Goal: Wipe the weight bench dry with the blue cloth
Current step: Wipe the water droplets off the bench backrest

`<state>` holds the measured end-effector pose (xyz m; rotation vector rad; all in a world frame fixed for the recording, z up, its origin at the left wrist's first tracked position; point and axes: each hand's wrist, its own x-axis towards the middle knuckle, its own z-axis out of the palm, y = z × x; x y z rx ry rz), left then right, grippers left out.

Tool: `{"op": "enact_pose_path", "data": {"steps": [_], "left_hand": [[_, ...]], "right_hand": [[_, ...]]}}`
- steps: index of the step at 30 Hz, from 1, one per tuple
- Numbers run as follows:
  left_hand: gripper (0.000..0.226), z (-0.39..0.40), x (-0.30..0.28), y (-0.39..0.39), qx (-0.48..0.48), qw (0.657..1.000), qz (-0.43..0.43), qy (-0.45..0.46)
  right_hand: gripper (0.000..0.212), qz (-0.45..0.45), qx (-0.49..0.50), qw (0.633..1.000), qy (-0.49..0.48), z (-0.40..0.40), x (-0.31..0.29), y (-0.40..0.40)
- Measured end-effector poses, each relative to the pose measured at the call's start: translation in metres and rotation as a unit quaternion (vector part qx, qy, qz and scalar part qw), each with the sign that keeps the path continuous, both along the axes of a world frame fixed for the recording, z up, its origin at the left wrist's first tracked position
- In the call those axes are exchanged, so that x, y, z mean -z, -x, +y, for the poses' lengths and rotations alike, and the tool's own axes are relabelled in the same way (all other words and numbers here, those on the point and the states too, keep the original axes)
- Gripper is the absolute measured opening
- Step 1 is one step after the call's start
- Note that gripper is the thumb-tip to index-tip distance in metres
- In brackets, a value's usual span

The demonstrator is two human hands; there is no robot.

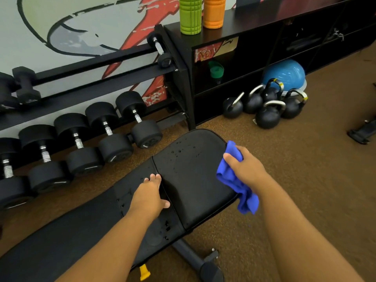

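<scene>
A black padded weight bench (191,180) runs from lower left to the centre, with water drops near its far end and around the gap between its two pads. My left hand (149,195) rests flat on the bench at that gap, fingers spread, holding nothing. My right hand (243,166) is at the seat pad's right edge, shut on a bunched blue cloth (237,184), part of which hangs down over the side of the bench.
A rack of black dumbbells (81,143) lines the wall on the left. Several kettlebells (266,104) and a blue dome (284,74) sit on the brown floor by a black shelf (234,23) carrying green and orange foam rollers. The bench's foot (205,265) sticks out below.
</scene>
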<state>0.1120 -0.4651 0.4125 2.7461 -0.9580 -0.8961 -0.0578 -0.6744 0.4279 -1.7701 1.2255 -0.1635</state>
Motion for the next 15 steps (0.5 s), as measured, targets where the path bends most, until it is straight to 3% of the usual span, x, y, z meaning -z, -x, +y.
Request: {"op": "enact_pose_path", "data": {"steps": [4,7,11,15], "left_hand": [[0.097,0.001,0.0,0.001,0.009,1.0,-0.02,-0.005],[0.098,0.001,0.0,0.002,0.014,1.0,-0.026,-0.008],[0.097,0.001,-0.001,0.002,0.015,0.999,-0.029,-0.007],[0.096,0.001,-0.001,0.001,0.02,0.999,-0.028,-0.011]], "right_hand": [[0.026,-0.02,-0.071,0.993,-0.091,-0.028,-0.021,-0.02],[0.027,-0.073,-0.039,0.991,-0.104,-0.019,-0.014,-0.013],[0.052,-0.113,0.094,0.989,0.01,0.024,0.016,0.005],[0.068,-0.169,0.321,0.928,0.087,0.101,0.038,-0.003]]}}
